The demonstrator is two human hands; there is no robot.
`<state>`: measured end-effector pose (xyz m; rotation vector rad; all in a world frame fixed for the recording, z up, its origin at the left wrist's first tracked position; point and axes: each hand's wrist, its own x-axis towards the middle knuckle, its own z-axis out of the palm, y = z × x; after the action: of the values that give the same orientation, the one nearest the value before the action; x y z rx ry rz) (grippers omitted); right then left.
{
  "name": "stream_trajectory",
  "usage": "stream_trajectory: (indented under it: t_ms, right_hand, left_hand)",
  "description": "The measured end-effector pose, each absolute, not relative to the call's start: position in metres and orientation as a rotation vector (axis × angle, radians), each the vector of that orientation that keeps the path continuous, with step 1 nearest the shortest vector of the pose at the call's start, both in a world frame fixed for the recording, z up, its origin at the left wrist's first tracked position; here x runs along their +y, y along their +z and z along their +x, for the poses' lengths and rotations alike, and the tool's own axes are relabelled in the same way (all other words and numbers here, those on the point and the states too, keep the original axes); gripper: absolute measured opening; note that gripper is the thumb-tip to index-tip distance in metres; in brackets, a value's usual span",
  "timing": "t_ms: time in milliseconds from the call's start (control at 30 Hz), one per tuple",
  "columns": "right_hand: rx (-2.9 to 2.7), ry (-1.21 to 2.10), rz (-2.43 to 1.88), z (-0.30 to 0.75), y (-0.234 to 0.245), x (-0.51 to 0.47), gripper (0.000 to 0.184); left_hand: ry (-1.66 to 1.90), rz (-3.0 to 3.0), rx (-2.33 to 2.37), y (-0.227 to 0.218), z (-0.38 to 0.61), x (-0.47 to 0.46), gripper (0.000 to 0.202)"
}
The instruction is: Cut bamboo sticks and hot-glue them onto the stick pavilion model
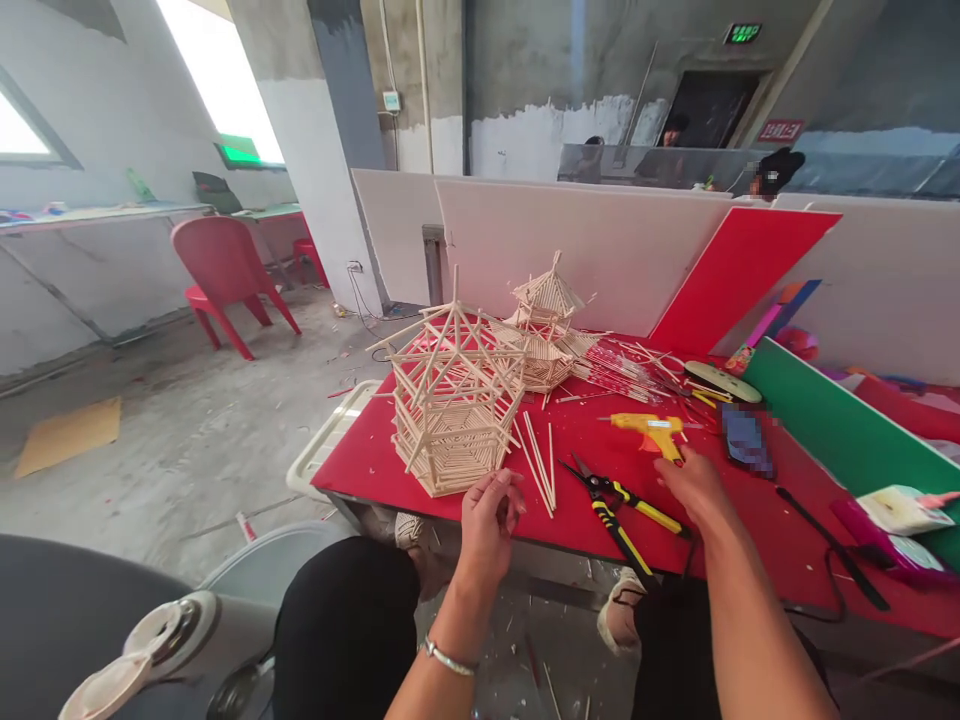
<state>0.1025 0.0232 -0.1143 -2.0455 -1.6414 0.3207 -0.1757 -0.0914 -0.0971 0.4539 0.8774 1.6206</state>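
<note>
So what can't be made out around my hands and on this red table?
In the head view:
- Left hand: curled, so what its palm may hold is hidden.
- Glue gun: the right hand covers its handle's end.
- Dark device: pixelation blurs its surface.
- Rear stick tower: partly hidden behind the front stick frame.

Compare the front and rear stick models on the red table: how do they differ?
The front model stands closer to the camera and looks larger; the rear model stands farther back, nearer the white panel. The front model's roof is an open frame with gaps, while the rear model's top roof is closely covered with sticks. Both use thin, pale sticks and rise to a peak.
</note>
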Motion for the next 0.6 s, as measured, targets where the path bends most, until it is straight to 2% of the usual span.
stream_trajectory:
  t_ms: [67,200,267,433,600]
  right_hand:
    - [-1.562,0.485,-1.869,0.096,-0.103,0.001,0.031]
    - [-1.379,1.125,-1.306,0.066,-0.076,-0.065,0.038]
    - [-1.410,1.193,-1.223,0.043,-0.066,-0.098,0.043]
    - [-1.652,0.694,-1.271,-0.009,-0.067,-0.136,0.026]
    - [-1.898,0.173,-1.137,-0.035,-0.076,-0.127,0.023]
  left_hand:
    - [1.633,0.453,0.865,-0.094,-0.178,-0.089,0.026]
    - [1.647,0.468,0.813,-0.094,-0.180,-0.085,0.029]
    - [1.641,0.491,0.765,-0.098,-0.179,-0.085,0.032]
    - [1.652,0.561,0.586,-0.114,-0.175,-0.082,0.042]
    - [1.676,0.502,0.482,-0.122,-0.171,-0.073,0.039]
